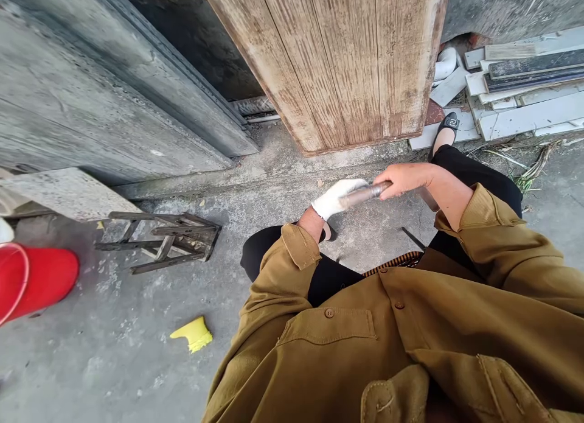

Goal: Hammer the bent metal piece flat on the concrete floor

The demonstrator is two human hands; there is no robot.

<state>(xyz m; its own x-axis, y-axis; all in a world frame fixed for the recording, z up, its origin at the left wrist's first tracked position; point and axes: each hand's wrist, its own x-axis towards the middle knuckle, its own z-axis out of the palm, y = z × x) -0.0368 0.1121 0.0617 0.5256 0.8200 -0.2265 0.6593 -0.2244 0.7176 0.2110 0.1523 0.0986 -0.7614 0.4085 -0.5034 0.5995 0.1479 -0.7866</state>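
A short brown rod-shaped tool, with a ridged ring near its right end, lies across the space between my hands. My left hand, in a white glove, is closed around its left end. The bare fingers of my right hand grip the other end. Motion blur hides what kind of tool it is. Both hands are in front of my knees, over the concrete floor. Just beyond them stands a weathered wooden panel with vertical grooves.
On the left are a small dark wooden stool lying on its side and a red bucket. A yellow boot-shaped piece lies on the floor. White and dark boards are piled at the right, beside my black shoe.
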